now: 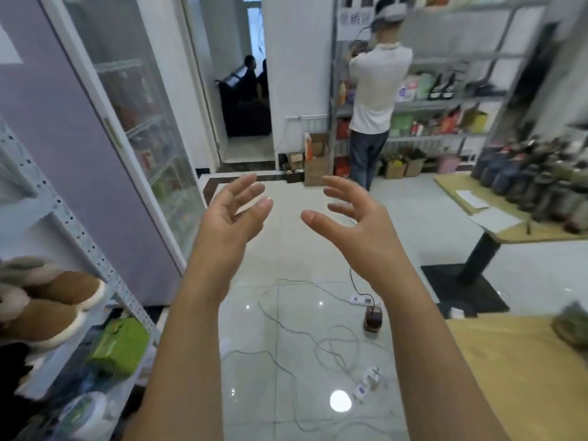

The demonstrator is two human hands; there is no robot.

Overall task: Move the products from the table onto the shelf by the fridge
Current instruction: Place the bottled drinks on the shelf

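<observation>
My left hand point(232, 214) and my right hand point(346, 214) are raised in front of me over the tiled floor, palms facing each other, fingers spread and relaxed, holding nothing. The white metal shelf point(73, 224) stands at the left beside the glass-door fridge point(136, 116); it carries brown fur-lined slippers point(54, 300), a green pack point(119, 345) and a white-and-green tub point(86, 415). A wooden table point(525, 370) lies at the lower right with a blurred greenish product point(572, 326) on its edge.
White cables and power strips point(366, 381) trail across the floor between shelf and table. A second table point(496, 224) with several dark bottles stands at the right. A person in a white shirt point(378, 90) faces a stocked rack at the back.
</observation>
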